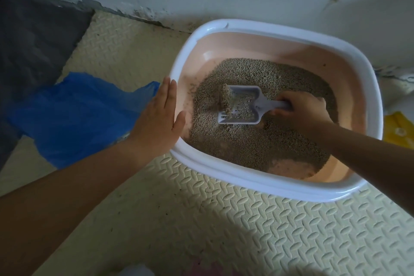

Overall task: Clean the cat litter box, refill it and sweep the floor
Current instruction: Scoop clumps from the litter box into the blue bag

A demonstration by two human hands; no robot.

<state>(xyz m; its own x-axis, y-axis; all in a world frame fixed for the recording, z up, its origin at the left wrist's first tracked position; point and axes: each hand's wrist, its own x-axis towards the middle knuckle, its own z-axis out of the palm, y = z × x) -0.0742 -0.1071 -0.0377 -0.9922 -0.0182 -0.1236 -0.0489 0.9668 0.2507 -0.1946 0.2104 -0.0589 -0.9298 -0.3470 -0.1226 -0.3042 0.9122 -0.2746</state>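
A litter box [277, 182] with a white rim and pink inside stands on the floor mat against the wall. Grey-brown litter [257, 143] covers most of its bottom. My right hand [300, 107] grips the handle of a pale slotted scoop [240, 105], which lies in the litter with a clump [226, 96] at its front edge. With straight fingers, my left hand [160, 114] presses flat against the outside of the box's left rim.
A blue plastic bag [74, 114] lies on the floor left of the box, beside my left hand. A dark cloth [33, 45] lies at far left. A yellow item [398, 130] sits at the right edge. The cream foam mat [224, 231] stretches in front.
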